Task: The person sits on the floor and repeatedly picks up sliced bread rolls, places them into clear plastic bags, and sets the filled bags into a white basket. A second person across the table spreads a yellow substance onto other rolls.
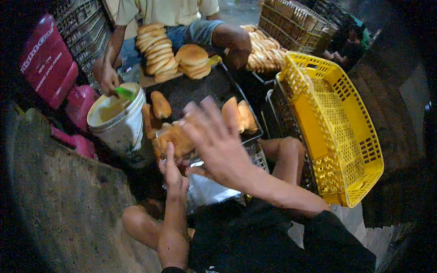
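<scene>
My left hand (173, 170) is wrapped round the near side of a golden-brown bread loaf (175, 140), thumb up against its crust. Shiny clear plastic shows at the loaf's lower edge; how far it covers the bread is hard to tell. My right hand (221, 145), slightly blurred, passes above the loaf's right end with fingers spread and nothing in them. Below both hands lies a stack of clear plastic bags (209, 189). Loose bread rolls rest on the black tray (200, 88) beyond: one long roll (160, 104) at left, a couple (239, 113) at right.
Across the tray sits a co-worker, whose hand (110, 79) holds a green spreader (126, 94) in a white bucket (129, 132). Rows of buns (157, 50) and a bun stack (193, 59) stand at the tray's far edge. A yellow crate (334, 132) leans at right.
</scene>
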A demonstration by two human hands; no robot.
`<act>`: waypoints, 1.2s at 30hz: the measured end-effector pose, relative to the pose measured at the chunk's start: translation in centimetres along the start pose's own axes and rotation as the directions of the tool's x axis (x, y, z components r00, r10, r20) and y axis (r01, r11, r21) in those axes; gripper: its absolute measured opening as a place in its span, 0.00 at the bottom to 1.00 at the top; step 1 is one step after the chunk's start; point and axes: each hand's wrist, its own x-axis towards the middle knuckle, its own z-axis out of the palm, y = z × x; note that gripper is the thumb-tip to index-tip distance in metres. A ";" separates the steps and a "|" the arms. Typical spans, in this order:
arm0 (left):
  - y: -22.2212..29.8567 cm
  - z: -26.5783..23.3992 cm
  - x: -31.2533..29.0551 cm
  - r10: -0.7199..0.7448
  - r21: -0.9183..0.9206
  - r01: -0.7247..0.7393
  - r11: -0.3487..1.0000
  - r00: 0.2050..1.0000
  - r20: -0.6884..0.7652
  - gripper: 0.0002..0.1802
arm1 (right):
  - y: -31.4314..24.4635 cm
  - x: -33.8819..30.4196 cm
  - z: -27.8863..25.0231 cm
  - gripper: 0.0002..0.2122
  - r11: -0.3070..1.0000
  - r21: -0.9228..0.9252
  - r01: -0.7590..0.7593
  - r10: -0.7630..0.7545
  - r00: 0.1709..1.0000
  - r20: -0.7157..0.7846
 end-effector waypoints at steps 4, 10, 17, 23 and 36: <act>-0.8 4.9 0.0 0.294 0.036 -0.315 0.948 0.916 0.275 0.30 | 7.7 2.4 0.4 0.28 0.970 -0.159 -0.183 0.229 0.909 0.347; -4.7 5.1 -1.4 -0.372 0.883 -0.457 -0.105 0.842 0.391 0.33 | 29.2 1.9 -16.4 0.18 0.701 -0.614 -0.363 0.485 0.873 0.038; -10.5 4.4 -0.8 -0.554 0.687 -0.634 -0.355 0.735 0.392 0.30 | 51.3 -11.2 -15.5 0.33 0.497 -0.328 -0.803 0.866 0.481 0.136; -3.5 3.4 -2.8 -0.469 0.884 -0.433 0.177 0.752 0.463 0.23 | 29.3 2.0 -4.8 0.25 0.972 0.016 -0.236 0.225 0.941 0.252; -1.1 1.2 -1.1 -0.243 -0.015 0.260 0.966 0.920 0.308 0.47 | 3.7 -5.5 3.6 0.09 -0.095 0.904 -0.417 0.611 0.693 0.384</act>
